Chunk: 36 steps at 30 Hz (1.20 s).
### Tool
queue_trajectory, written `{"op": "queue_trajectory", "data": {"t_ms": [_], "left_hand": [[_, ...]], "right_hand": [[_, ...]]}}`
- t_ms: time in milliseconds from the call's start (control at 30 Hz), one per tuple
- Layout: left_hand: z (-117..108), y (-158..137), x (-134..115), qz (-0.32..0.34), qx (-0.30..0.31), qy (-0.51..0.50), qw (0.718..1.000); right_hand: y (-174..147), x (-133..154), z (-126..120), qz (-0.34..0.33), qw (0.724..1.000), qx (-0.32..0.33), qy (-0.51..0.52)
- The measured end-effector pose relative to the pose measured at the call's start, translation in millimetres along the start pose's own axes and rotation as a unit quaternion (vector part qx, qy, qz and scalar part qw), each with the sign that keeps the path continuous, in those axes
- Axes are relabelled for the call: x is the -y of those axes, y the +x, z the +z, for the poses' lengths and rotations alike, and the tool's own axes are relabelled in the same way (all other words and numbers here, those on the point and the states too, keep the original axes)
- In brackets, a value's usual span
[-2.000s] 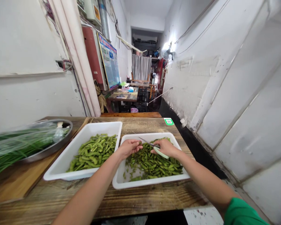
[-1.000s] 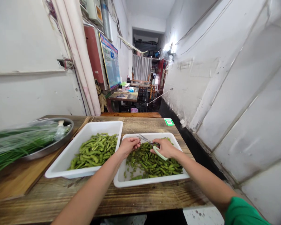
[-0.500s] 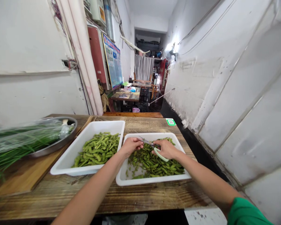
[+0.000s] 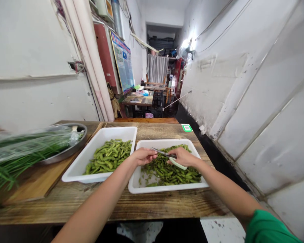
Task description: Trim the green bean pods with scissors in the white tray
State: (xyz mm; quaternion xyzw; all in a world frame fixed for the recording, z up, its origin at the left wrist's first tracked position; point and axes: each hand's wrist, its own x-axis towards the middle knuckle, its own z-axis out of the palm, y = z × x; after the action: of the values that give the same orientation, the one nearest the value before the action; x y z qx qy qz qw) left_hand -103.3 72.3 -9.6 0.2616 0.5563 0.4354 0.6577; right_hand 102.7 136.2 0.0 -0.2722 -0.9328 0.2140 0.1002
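Two white trays stand side by side on a wooden table (image 4: 154, 206). The right tray (image 4: 167, 187) holds dark green bean pods (image 4: 172, 173); the left tray (image 4: 76, 172) holds lighter green pods (image 4: 108, 157). My right hand (image 4: 183, 157) grips scissors (image 4: 164, 153) with pale green handles, blades pointing left over the right tray. My left hand (image 4: 143, 156) is pinched around a pod at the blade tips, above the right tray's left part.
A round metal tray (image 4: 66, 153) with bagged long green stalks (image 4: 22, 152) sits on a wooden board (image 4: 38, 184) at the left. White walls close in on both sides. A green sticker (image 4: 186, 127) lies on the far right of the table. More tables stand down the corridor.
The scissor blades closed, opened and closed again at the pod in my left hand. My head shifted a little, so the view tilted; both hands stayed over the right tray.
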Motion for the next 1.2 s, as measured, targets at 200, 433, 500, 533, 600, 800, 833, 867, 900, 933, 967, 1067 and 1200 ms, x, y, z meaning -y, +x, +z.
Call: {"op": "queue_trajectory", "data": {"t_ms": [200,433,500,533,600,800,833,867,900,933,967,1067,1200], "left_hand": [[2,-14,2,0.015,-0.005,0.052,0.999],[-12,-42,-19,0.219,-0.290,0.483,0.797],[-16,-48,-25,0.273,-0.410,0.550,0.674],[-15,-47,-26,0.292,-0.442,0.565,0.633],[-11,-37,-19,0.314,-0.426,0.571,0.628],[3,24,21,0.254,-0.243,0.500,0.791],[2,31,25,0.250,-0.240,0.499,0.794],[1,35,28,0.246,-0.237,0.496,0.798],[0,37,29,0.242,-0.234,0.492,0.803],[-1,38,29,0.239,-0.231,0.487,0.808],[-2,37,28,0.237,-0.228,0.482,0.812],[2,31,22,0.236,-0.215,0.469,0.823],[9,22,15,0.197,-0.135,0.313,0.919]], "right_hand": [[-1,-2,-3,-0.022,0.996,0.048,0.065],[4,-12,-1,0.016,0.999,-0.022,-0.017],[6,-15,0,0.032,0.997,-0.042,-0.051],[7,-16,0,0.037,0.997,-0.046,-0.059],[7,-18,1,0.043,0.996,-0.051,-0.064],[7,-18,2,0.047,0.994,-0.044,-0.087],[7,-17,2,0.048,0.994,-0.041,-0.090],[7,-16,2,0.048,0.994,-0.039,-0.093],[6,-16,2,0.049,0.994,-0.036,-0.095],[6,-15,2,0.050,0.994,-0.035,-0.096],[6,-15,1,0.052,0.993,-0.035,-0.096],[6,-16,1,0.060,0.993,-0.038,-0.093],[8,-16,1,0.074,0.992,-0.052,-0.083]]}}
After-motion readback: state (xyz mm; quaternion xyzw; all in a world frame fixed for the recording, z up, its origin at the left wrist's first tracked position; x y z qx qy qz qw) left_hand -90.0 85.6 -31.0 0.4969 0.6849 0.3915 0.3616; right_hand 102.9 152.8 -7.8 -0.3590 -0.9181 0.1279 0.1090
